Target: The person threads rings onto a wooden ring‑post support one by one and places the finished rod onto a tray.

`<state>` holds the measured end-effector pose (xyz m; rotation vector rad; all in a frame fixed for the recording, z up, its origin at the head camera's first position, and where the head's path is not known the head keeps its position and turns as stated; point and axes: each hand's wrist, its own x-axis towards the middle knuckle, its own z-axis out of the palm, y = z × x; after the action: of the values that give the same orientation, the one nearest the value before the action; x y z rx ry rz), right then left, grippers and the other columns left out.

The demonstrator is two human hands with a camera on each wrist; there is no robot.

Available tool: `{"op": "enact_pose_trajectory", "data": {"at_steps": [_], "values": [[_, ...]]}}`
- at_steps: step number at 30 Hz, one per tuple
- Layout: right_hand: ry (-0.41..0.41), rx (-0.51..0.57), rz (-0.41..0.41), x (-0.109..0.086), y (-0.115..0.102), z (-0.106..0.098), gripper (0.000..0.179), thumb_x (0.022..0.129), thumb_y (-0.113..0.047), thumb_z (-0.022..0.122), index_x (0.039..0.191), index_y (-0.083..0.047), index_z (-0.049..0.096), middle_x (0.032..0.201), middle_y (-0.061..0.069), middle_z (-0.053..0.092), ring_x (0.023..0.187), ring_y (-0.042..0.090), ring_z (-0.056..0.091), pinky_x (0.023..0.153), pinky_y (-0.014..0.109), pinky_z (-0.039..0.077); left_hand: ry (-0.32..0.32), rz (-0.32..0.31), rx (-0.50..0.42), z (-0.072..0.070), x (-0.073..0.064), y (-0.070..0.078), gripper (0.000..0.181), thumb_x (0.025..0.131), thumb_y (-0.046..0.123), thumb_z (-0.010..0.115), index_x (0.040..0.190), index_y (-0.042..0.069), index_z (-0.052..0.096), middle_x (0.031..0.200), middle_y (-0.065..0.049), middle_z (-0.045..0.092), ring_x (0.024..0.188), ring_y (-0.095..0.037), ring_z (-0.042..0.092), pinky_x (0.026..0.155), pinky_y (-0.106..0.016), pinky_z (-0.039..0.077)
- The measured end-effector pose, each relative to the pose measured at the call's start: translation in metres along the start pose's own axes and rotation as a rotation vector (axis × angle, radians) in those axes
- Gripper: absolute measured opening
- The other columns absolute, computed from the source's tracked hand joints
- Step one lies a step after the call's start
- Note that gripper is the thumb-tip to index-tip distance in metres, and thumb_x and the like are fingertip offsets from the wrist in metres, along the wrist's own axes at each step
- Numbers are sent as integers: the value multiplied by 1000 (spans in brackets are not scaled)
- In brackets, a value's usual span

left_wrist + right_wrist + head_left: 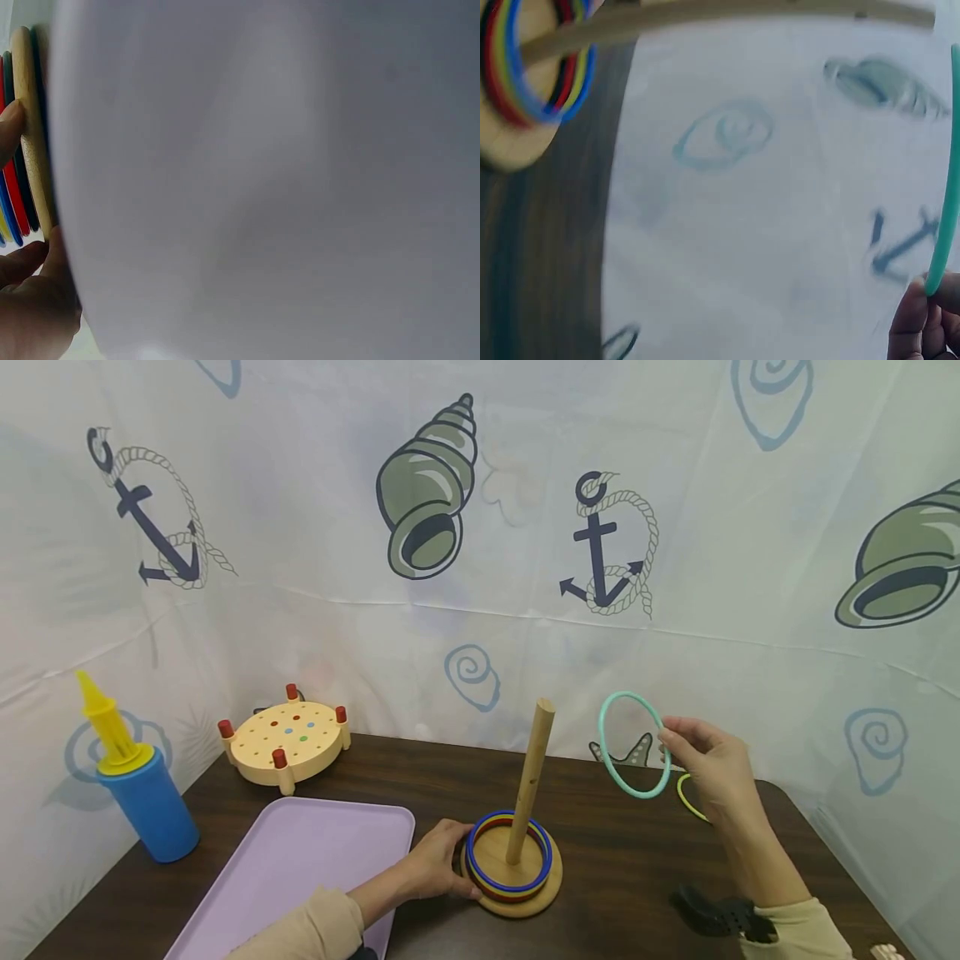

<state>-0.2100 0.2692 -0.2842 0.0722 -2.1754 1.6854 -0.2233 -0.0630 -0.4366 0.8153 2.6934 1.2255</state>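
Note:
A wooden ring-toss stand with an upright peg (pixel 532 772) and a round base (pixel 556 881) stands on the dark table. Blue, yellow, red and black rings (pixel 514 64) lie stacked around the peg. My left hand (pixel 431 864) grips the base at its left edge, thumb toward the front. Raised to the right of the peg, my right hand (pixel 712 764) pinches a teal ring (pixel 643 794) between thumb and fingers. The ring hangs upright in the air, apart from the peg. In the right wrist view only one side of the teal ring (pixel 950 172) shows.
A lilac tray (pixel 330 839) lies left of the stand. Behind it is a round wooden pegboard (pixel 288 743) with red-tipped legs; a blue-and-yellow pump (pixel 153 810) stands far left. A yellow-green ring (pixel 681 792) lies partly behind my right hand. A printed curtain (pixel 525 677) borders the table.

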Motion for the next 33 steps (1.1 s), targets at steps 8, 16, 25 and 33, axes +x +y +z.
{"op": "enact_pose_trajectory", "data": {"at_steps": [8,16,25,33], "values": [[-92,9,-60,5,-32,51,32,89,-11,63,111,13,59,78,-8,61,71,5,60,67,18,52,-3,-4,-2,0,-1,-1,83,56,21,89,124,-10,51,119,-19,51,110,-33,51,96,-51,40],[-165,-2,-12,8,-25,83,28,89,-7,63,110,11,61,75,-7,60,69,6,60,65,19,51,2,0,7,1,-1,-1,83,56,20,89,123,-10,52,119,-19,52,110,-33,51,96,-51,40],[-232,-92,57,-5,20,98,21,88,-5,63,104,8,64,81,9,63,70,11,59,64,24,51,3,11,7,0,0,0,82,55,20,89,123,-9,52,118,-19,52,109,-33,51,95,-50,41],[-256,-185,79,-20,65,116,8,82,1,66,89,5,69,72,9,65,63,11,57,52,20,45,2,8,1,-1,0,-1,81,55,19,89,123,-8,53,116,-17,52,107,-31,52,94,-49,42]]}}
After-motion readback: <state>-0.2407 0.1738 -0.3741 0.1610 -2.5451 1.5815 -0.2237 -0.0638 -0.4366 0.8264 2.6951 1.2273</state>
